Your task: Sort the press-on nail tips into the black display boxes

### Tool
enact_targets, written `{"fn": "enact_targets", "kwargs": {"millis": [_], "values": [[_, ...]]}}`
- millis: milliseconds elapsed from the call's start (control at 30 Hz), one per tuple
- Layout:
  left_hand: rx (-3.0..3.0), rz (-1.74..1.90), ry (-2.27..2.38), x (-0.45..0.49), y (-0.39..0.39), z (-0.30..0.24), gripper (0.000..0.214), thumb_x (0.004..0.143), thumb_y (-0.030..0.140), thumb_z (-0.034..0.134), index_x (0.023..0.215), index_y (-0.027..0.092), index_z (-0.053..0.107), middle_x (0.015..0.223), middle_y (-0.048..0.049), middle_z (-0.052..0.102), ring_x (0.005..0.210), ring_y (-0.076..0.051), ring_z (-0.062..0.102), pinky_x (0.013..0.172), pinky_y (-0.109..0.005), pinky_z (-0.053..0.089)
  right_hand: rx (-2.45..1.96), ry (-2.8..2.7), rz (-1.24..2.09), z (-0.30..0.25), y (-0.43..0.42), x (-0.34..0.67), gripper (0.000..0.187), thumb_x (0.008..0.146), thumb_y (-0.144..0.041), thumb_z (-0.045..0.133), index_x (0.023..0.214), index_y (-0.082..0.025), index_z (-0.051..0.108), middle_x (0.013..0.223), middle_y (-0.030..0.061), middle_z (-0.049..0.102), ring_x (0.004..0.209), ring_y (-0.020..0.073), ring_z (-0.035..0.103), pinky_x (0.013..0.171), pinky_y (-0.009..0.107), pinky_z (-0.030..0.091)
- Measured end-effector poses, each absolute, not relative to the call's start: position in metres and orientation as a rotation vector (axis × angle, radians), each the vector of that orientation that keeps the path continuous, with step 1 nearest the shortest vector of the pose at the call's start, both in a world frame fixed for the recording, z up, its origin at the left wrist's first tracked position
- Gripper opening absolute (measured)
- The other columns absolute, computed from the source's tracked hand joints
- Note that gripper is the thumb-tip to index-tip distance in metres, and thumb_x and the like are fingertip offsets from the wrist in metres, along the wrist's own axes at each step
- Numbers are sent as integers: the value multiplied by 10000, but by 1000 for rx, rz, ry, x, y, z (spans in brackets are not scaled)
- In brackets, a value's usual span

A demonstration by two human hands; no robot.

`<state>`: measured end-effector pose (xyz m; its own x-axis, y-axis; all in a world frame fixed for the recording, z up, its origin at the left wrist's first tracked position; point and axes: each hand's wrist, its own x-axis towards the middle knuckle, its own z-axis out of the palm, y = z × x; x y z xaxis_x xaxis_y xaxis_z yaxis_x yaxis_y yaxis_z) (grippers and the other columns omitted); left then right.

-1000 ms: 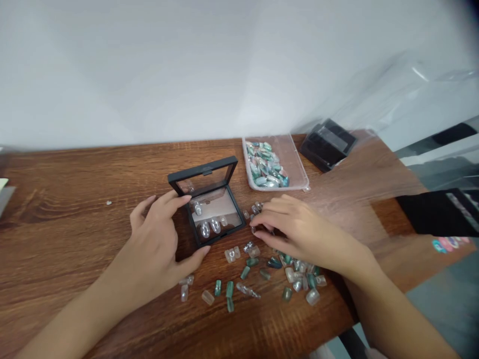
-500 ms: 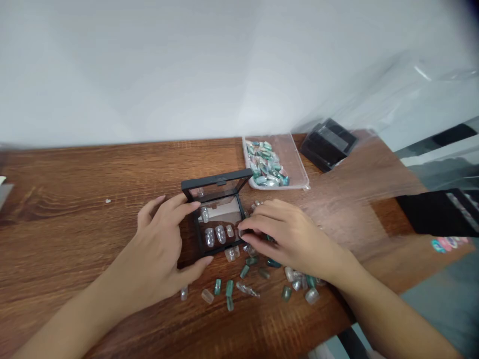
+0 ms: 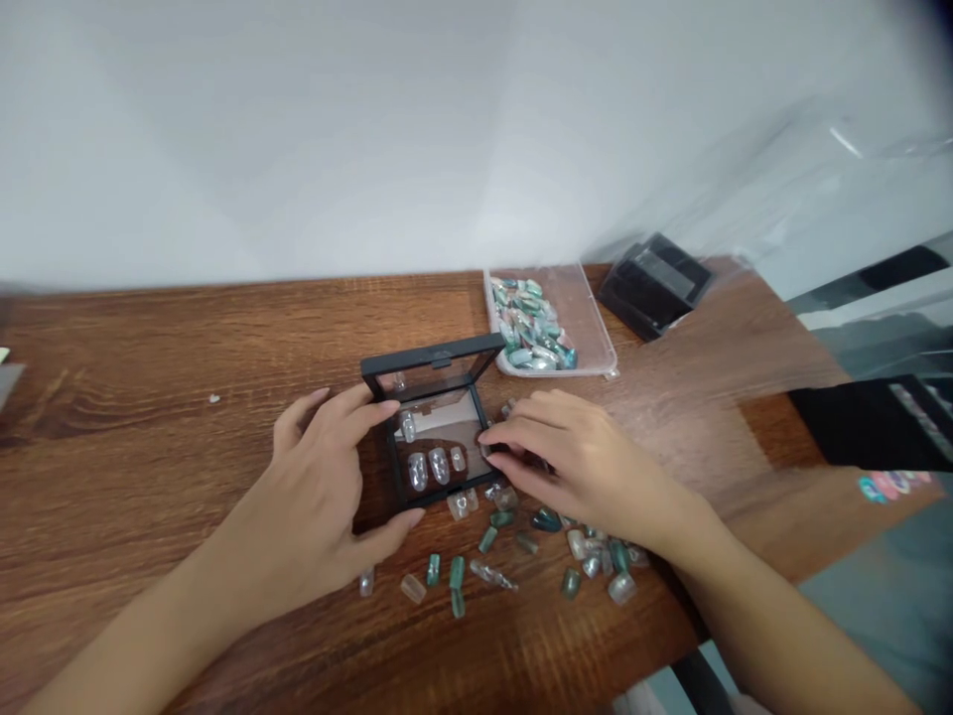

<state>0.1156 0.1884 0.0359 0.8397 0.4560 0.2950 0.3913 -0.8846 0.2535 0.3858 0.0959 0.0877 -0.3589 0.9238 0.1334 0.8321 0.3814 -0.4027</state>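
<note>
A black-framed clear display case stands on the wooden table with its lid raised. Clear glittery press-on nails lie inside along its front and left side. My left hand holds the case's left side, index finger at the frame and thumb by the front corner. At the case's right edge is my right hand, thumb and index finger pinched around a small clear press-on nail, partly hidden by the fingertips. Loose green and clear nails are scattered in front of the case and below my right hand.
Behind the case, a clear plastic tray holds a heap of green and pale nails. Black cases are stacked to its right, beside clear plastic film. A black strip-like object lies at the right. A white wall rises behind the table.
My right hand has shifted slightly right, its fingertips moving from inside the case's front right corner to its right edge. The left hand and the case stay in place.
</note>
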Motion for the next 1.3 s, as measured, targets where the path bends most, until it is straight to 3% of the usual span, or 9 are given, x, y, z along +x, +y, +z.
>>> {"fn": "enact_targets", "kwargs": {"millis": [400, 833, 1067, 1300], "values": [[2796, 515, 669, 116, 188, 38, 523, 865, 504, 657, 1275, 226, 488, 1400, -126, 525, 1395, -381, 431, 1189, -629, 283, -1527, -2335, 424, 89, 96, 387, 170, 1003, -217, 565, 1050, -152, 714, 853, 52, 656, 781, 181, 567, 719, 309, 427], [2818, 498, 663, 116, 188, 38, 610, 905, 538, 592, 1368, 181, 418, 1379, -168, 534, 1394, -398, 417, 1171, -640, 267, -1542, -2322, 413, 88, 96, 385, 174, 1010, -237, 565, 1023, -157, 718, 851, 52, 661, 785, 179, 577, 729, 308, 433], [2749, 557, 684, 116, 188, 39, 552, 865, 509, 645, 1313, 228, 490, 1370, -126, 564, 1358, -400, 481, 1152, -647, 322, -1533, -2323, 411, 88, 95, 384, 166, 1012, -236, 560, 1024, -169, 712, 857, 50, 666, 790, 175, 589, 737, 310, 435], [2776, 528, 683, 117, 189, 38, 608, 874, 508, 632, 1360, 193, 448, 1368, -146, 558, 1375, -399, 462, 1164, -628, 305, -1534, -2321, 445, 89, 95, 386, 162, 1005, -255, 574, 1058, -166, 699, 862, 51, 670, 792, 179, 594, 738, 310, 438]]}}
